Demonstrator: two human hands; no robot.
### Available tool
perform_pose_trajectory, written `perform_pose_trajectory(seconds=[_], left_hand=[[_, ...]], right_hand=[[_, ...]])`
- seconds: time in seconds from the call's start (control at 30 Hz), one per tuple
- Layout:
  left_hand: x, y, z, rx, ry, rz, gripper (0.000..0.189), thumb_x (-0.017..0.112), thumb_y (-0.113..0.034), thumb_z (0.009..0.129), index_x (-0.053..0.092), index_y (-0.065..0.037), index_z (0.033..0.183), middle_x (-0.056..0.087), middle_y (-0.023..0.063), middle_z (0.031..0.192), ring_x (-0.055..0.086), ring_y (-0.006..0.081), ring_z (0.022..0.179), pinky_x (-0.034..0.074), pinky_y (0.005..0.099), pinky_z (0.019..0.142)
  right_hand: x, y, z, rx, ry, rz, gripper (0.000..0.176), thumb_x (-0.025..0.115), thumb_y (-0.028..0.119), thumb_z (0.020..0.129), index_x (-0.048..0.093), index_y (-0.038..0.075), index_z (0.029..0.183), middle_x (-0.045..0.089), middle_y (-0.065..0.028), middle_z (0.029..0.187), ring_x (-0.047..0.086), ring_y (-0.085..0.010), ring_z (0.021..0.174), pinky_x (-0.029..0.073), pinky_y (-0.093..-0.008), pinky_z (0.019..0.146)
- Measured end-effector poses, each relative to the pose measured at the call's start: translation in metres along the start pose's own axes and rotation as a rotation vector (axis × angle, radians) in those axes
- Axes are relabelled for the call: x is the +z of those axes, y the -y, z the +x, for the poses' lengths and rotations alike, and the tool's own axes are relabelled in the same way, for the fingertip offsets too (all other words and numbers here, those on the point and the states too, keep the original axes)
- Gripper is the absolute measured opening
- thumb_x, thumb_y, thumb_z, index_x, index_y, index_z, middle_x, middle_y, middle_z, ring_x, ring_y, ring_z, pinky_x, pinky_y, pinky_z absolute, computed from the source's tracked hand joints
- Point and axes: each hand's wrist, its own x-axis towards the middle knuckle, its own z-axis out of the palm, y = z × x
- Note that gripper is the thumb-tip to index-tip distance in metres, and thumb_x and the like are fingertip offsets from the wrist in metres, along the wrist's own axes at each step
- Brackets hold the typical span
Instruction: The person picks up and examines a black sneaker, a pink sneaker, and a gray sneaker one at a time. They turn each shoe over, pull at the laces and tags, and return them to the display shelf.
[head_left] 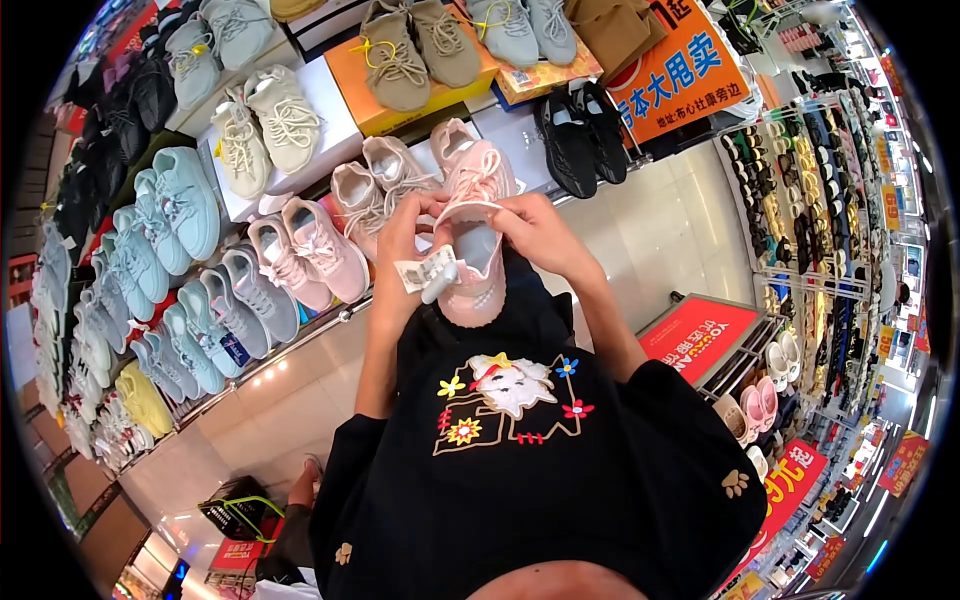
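Tiled shop floor [640, 225] below; L hand [406, 236] & R hand [545, 232] both grip a pink shoe [470, 305], 1 each side of its opening, nr front edge of the display [345, 315]. White tag [424, 270] hangs nr L hand. Pink pair [325, 250] sits along that edge, black shoes [580, 140] nr its R end, blue ones [182, 205] further L.
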Motion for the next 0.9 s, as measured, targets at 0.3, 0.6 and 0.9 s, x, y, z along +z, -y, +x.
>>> perform_pose_trajectory(seconds=[0.3, 0.6, 0.9], left_hand=[[-0.005, 0.0, -0.001, 0.028, -0.098, 0.112, 0.009, 0.057, 0.002, 0.083, 0.056, 0.002, 0.092, 0.067, 0.0097, 0.092, 0.063, 0.0154, 0.079, 0.052, 0.0281, 0.072], [-0.006, -0.001, -0.007, 0.036, -0.112, 0.142, 0.011, 0.062, 0.004, 0.08, 0.059, 0.002, 0.091, 0.06, 0.0072, 0.087, 0.059, 0.0119, 0.077, 0.048, 0.0245, 0.071], [0.002, 0.001, -0.009, -0.147, -0.128, -0.347, 0.015, 0.061, -0.014, 0.09, 0.059, 0.0, 0.088, 0.057, 0.001, 0.078, 0.053, 0.0071, 0.074, 0.041, 0.0205, 0.066]], right_hand=[[0.019, 0.021, -0.006, -0.331, -0.302, -0.203, 0.009, 0.06, 0.005, 0.081, 0.061, -0.001, 0.088, 0.06, -0.0094, 0.075, 0.056, -0.0145, 0.062, 0.046, -0.0262, 0.059], [0.017, 0.015, -0.002, -0.5, -0.324, -0.174, 0.01, 0.062, -0.003, 0.082, 0.063, -0.002, 0.091, 0.063, -0.0109, 0.088, 0.06, -0.0162, 0.079, 0.046, -0.0274, 0.071], [0.017, 0.009, 0.001, -0.313, -0.17, 0.223, 0.013, 0.062, 0.012, 0.088, 0.06, -0.001, 0.087, 0.058, -0.0023, 0.079, 0.052, -0.009, 0.074, 0.043, -0.0254, 0.068]])
